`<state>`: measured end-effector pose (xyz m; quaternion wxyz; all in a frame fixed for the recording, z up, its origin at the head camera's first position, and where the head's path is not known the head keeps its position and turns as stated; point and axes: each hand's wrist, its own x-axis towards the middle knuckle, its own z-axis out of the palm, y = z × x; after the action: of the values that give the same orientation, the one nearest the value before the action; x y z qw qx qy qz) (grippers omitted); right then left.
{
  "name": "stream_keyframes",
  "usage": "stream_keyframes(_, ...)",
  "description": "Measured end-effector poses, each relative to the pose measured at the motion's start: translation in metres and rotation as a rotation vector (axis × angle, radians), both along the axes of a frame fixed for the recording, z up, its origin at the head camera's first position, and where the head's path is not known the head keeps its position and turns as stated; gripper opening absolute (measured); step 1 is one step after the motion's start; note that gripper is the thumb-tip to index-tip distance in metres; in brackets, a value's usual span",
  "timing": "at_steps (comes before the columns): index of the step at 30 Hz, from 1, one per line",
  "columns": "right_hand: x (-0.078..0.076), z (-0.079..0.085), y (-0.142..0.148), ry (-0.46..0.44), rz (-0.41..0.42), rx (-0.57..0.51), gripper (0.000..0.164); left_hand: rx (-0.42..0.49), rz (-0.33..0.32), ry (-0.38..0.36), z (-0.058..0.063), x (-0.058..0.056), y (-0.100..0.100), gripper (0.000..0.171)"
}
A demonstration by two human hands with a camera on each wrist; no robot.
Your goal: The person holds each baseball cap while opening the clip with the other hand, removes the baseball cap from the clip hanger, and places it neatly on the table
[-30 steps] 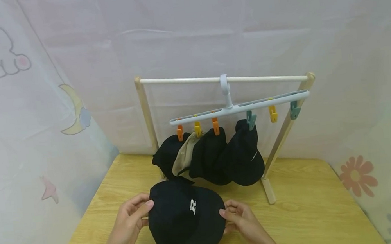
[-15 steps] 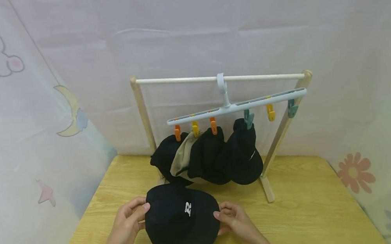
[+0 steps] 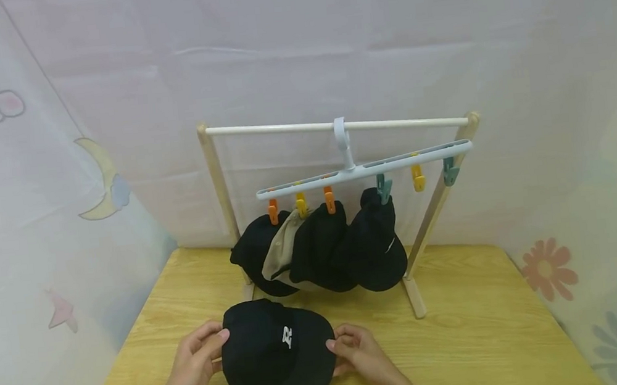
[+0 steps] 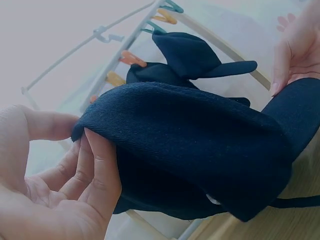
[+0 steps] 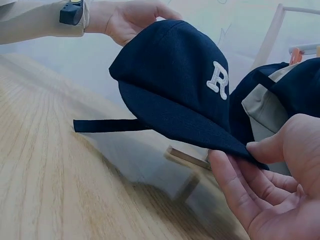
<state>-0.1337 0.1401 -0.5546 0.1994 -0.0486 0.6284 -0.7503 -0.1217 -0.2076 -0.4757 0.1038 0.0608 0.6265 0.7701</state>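
Observation:
A dark baseball cap (image 3: 257,352) with a white letter R is held between both hands, raised over the wooden table in the right wrist view. My left hand (image 3: 193,361) pinches the edge of its crown between thumb and fingers; the left wrist view shows the folded cloth in that grip. At the other end my right hand (image 3: 357,355) pinches the brim (image 5: 185,130), thumb on top and fingers beneath. A loose strap (image 5: 110,125) sticks out from the cap's side.
Behind the cap stands a rack with a white rail (image 3: 280,128). From it hangs a pale blue clip hanger (image 3: 384,166), slanted, carrying several caps, black ones (image 3: 378,248) and a beige one (image 3: 283,251). A yellow clip (image 3: 418,177) and a teal clip (image 3: 450,171) at right hold nothing.
The cap and both hands have shifted slightly left and down in the head view, while the whole scene also slides left. Both hands keep their hold on the cap.

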Motion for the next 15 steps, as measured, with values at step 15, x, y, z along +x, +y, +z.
stream_keyframes(15, 0.0019, -0.0055, -0.0006, -0.011, -0.022, 0.016, 0.029, -0.121, 0.110, -0.116, -0.0056, -0.0040, 0.0029, 0.015)
